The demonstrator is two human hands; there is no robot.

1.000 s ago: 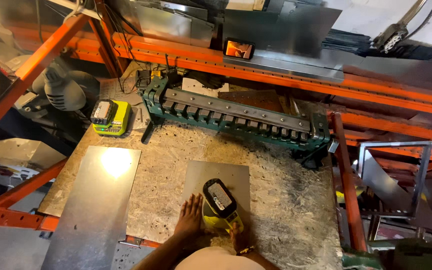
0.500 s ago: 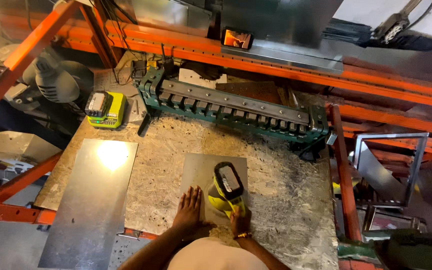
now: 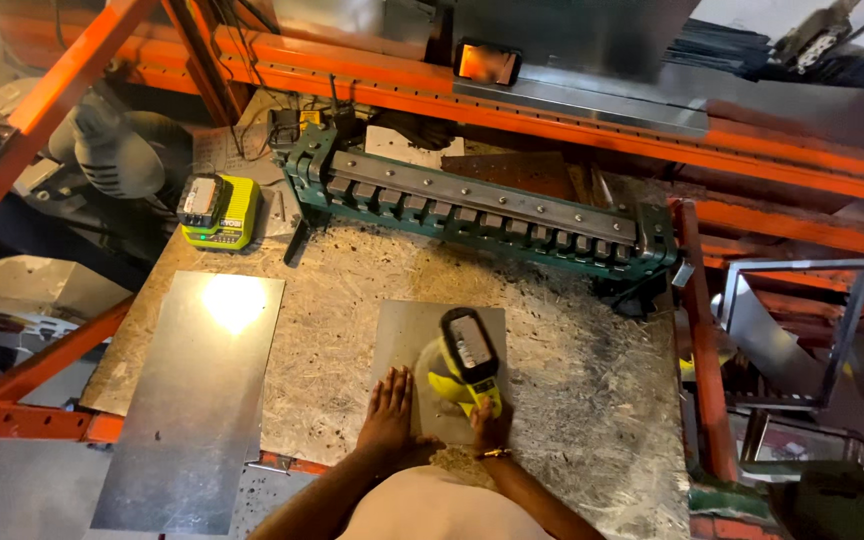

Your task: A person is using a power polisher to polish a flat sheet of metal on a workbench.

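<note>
Since a second ago the yellow-and-black cordless power tool, gripped in the right hand, has swung upright on the small grey metal sheet, which the open left hand presses flat, so work there continues

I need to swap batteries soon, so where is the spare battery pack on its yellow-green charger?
In the head view the battery charger sits at the bench's far left corner, left of the green sheet-metal brake and beyond the large metal sheet.
</note>
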